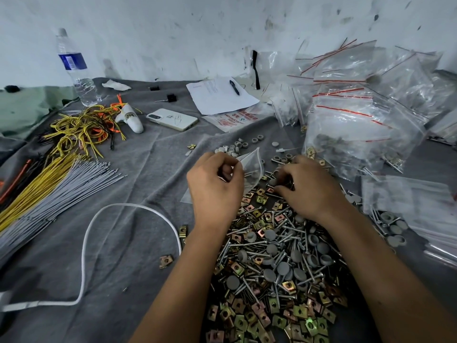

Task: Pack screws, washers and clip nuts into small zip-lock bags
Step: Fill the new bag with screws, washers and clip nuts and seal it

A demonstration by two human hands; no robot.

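1. Our left hand (214,186): fingers pinch the small zip-lock bag (249,169) open, centre of the tabletop (138,174).
2. Our right hand (309,186): fingers curled into the pile of screws, grey caps and clip nuts (272,263); whether they hold anything, we cannot tell.
3. Filled bags (358,115): far right.

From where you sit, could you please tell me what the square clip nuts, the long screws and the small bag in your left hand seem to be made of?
The square gold-tinted clip nuts look like plated sheet metal: iridescent yellow-pink sheen. The long silver screws appear to be bright steel, probably zinc-plated, judging by their grey shine. The small clear zip-lock bag looks like thin glossy plastic film, transparent and creased, pinched by the left hand.
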